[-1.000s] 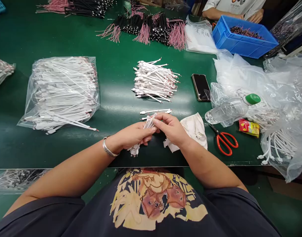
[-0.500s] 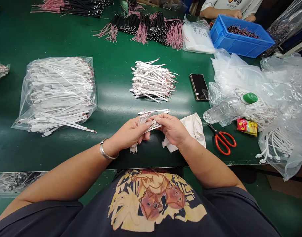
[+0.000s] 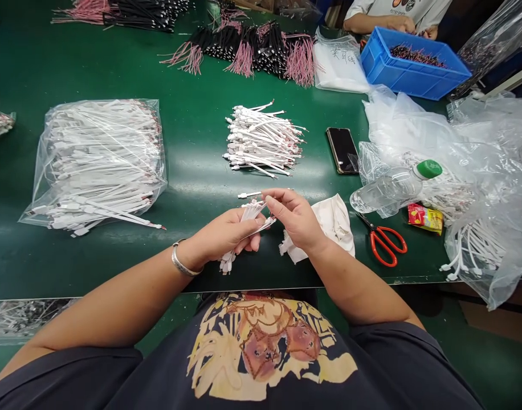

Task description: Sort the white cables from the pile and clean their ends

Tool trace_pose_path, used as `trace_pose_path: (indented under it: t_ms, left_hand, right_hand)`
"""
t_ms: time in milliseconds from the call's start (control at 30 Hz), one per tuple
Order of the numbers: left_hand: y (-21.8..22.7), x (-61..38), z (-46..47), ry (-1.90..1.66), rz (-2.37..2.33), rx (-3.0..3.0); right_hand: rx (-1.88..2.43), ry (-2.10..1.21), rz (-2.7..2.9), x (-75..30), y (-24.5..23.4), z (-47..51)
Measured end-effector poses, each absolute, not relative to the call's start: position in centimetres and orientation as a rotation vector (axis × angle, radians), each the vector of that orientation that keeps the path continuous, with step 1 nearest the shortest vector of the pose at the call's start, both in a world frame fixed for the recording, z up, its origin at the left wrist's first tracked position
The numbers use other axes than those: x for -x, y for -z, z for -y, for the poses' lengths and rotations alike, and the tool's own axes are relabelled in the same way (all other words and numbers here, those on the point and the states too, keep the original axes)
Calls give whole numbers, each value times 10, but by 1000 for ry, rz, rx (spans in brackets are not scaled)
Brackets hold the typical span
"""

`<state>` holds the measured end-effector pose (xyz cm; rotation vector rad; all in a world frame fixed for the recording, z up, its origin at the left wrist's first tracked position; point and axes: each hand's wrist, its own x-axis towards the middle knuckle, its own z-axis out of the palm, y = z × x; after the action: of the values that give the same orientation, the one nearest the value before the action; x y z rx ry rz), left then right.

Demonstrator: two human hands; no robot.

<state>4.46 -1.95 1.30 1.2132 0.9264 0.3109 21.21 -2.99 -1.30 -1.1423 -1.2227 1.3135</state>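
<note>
Left hand fingers curled round white cables; right hand fingers pinch one; table edge just below.

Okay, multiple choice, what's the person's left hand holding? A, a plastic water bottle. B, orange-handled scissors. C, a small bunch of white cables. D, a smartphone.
C: the left hand grips a small bunch of white cables, with their ends sticking out below the hand.

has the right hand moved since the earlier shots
Yes: the fingertips of the right hand have lifted up the table, toward the loose white cable pile, judged against the white cloth.
</note>
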Motion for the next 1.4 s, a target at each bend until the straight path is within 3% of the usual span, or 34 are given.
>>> trace_pose_path:
  t_ms: [133, 500, 600, 767, 867, 1400]
  left_hand:
    - [-9, -46, 20, -260, -884, -1241]
    - [-3, -45, 25, -551, -969, -1404]
    - [-1, -44, 26, -589, -1002, -1413]
    - [-2, -45, 27, -645, -1066, -1406]
    - [-2, -47, 27, -683, -1085, -1353]
    - [1, -43, 16, -565, -980, -1032]
  right_hand:
    - [1110, -1387, 1241, -213, 16, 28]
    - [1021, -1849, 883, -213, 11, 26]
    - [1111, -1557, 1065, -209, 14, 30]
    - [1258, -648, 1613, -209, 14, 37]
    - [1246, -432, 1811, -211, 12, 38]
    - [1202, -872, 1680, -212, 17, 33]
